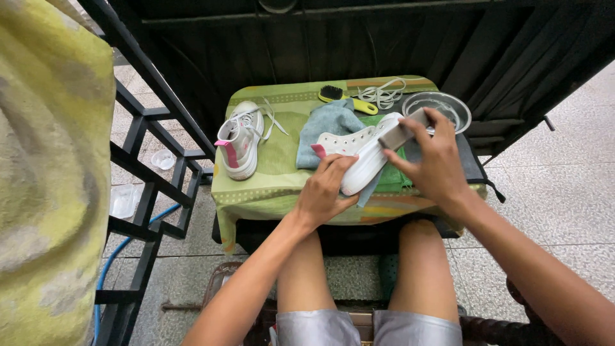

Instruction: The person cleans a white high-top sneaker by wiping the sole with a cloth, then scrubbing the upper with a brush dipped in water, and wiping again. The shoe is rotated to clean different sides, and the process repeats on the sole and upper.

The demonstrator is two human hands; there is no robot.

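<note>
A white sneaker lies on its side near the front edge of a small tabletop covered with a green patterned cloth. The left hand grips its heel end, fingers curled over the upper beside the pink heel tab. The right hand is closed around a small grey block, pressing it against the toe end of the sole. Under the sneaker lie a blue-grey cloth and a green cloth.

To the left, well apart, a second white sneaker with pink trim stands upright, its laces trailing to the right. At the far edge are a brush with black bristles and a yellow handle, a loose bundle of white laces just right of it, and a metal bowl at the far right, partly hidden by the right hand. The person's 2 bare knees show below the tabletop. A black metal frame stands at the left.
</note>
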